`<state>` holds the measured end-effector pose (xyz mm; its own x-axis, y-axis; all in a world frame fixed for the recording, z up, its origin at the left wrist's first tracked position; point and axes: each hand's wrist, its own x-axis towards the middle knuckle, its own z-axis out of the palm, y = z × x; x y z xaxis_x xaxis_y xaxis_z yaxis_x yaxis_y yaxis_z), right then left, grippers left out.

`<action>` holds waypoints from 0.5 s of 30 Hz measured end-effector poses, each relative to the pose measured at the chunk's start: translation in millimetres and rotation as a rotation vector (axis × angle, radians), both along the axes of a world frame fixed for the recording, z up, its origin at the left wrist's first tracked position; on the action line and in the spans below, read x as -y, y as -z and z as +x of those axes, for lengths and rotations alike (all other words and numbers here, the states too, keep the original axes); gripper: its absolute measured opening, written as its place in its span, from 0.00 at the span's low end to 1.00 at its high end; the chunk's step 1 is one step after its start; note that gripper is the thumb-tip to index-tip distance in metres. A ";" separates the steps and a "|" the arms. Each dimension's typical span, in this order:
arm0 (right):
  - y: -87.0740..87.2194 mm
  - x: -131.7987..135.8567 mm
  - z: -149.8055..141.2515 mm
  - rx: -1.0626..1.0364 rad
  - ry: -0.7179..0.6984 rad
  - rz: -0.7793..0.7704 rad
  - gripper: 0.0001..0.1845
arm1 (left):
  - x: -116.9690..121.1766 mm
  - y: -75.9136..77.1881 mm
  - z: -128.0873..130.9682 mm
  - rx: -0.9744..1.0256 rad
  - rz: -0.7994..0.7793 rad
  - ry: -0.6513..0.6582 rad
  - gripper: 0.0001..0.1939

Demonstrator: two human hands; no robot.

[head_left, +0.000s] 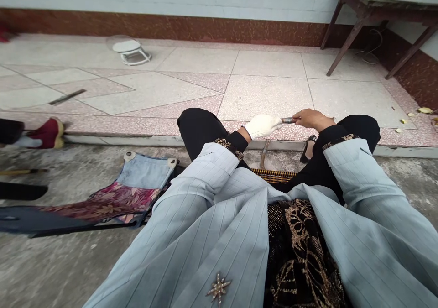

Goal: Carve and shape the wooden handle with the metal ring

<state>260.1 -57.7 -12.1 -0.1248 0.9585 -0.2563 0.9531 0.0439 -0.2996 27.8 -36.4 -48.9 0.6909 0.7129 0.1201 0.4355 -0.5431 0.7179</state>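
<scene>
My left hand (263, 126), in a white knitted glove, is closed around the left end of a short brown stick-like piece (288, 120). A band of greyish, shiny wrapping or marking shows on the piece. My right hand (312, 118) is bare, and its fingers grip the right end. The rest of the piece is hidden inside both hands. Held level, it hangs above the step edge between my knees. Below the hands, a curved brown stick (264, 154) rises beside a woven black-and-yellow basket (273, 175), which my sleeves and lap partly cover.
A low folding seat with patterned cloth (133, 187) stands to my left. Beyond it is another person's red shoe (50, 133). On the raised tiled floor are a small white stool (132, 52) and a dark flat strip (67, 96). A wooden table (362, 2) stands far right.
</scene>
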 end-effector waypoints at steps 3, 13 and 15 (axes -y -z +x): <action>2.7 1.1 2.3 -0.083 -0.126 -0.203 0.13 | -2.4 -2.7 -0.8 -0.001 -0.002 0.014 0.05; -28.9 17.6 3.1 -0.480 -0.430 -0.398 0.24 | -11.9 -9.8 -7.2 0.137 -0.234 0.019 0.10; -33.8 19.4 5.3 -0.537 -0.424 -0.372 0.25 | -12.8 -9.0 -9.6 0.190 -0.357 0.058 0.11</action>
<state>265.3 -77.1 21.7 -0.6592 0.6644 -0.3522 0.5974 0.1781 -0.7819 18.2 -23.6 -39.9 0.7204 0.6936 0.0021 0.2526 -0.2653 0.9305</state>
